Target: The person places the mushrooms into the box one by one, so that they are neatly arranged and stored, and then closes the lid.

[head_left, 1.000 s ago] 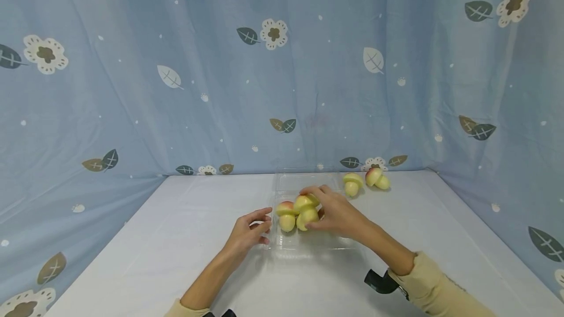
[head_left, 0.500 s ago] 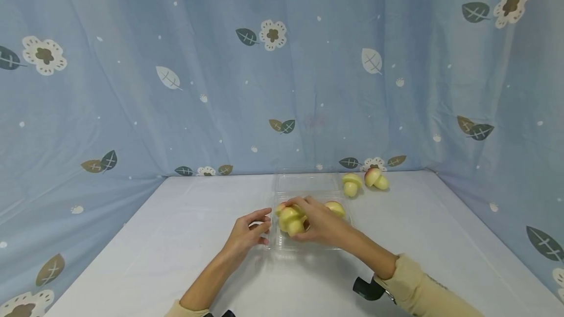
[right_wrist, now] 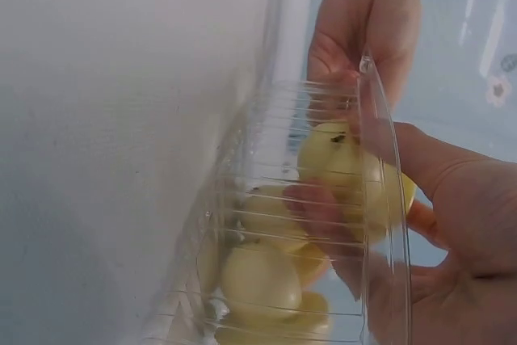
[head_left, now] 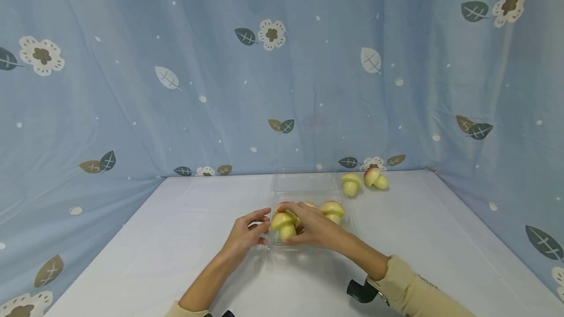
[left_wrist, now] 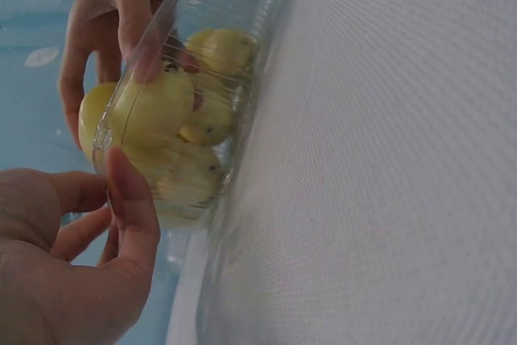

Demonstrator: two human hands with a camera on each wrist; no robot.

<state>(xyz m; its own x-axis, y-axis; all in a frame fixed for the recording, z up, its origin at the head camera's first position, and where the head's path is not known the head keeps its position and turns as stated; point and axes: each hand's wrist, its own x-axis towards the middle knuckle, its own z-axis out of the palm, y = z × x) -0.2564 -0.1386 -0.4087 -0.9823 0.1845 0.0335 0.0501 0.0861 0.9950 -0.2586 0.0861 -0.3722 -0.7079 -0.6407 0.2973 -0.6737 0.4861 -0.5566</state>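
In the head view a yellow-green toy mushroom (head_left: 282, 220) is held between the thumb and fingers of my right hand (head_left: 318, 227). It is at the left front of a clear plastic clamshell box (head_left: 278, 245), with its rounded underside below the rim in the left wrist view. My left hand (head_left: 244, 236) pinches the box's left rim between thumb and fingertips. Several more mushrooms lie inside, one showing at the right (head_left: 332, 209); my right hand partly covers the others. Through the ribbed wall in the right wrist view, a pale mushroom (right_wrist: 260, 280) shows below the held one.
The box's clear lid (head_left: 308, 183) is folded back toward the curtain (head_left: 211, 101). Right of the lid, two loose mushrooms lie on the white table (head_left: 185, 219): one cap-up (head_left: 351, 183), the other tipped over with a reddish cap (head_left: 375, 179).
My right hand has carried its mushroom left and toward me, down to the box's left front. The mushroom at the box's right has come into view. My left hand stays at the rim.
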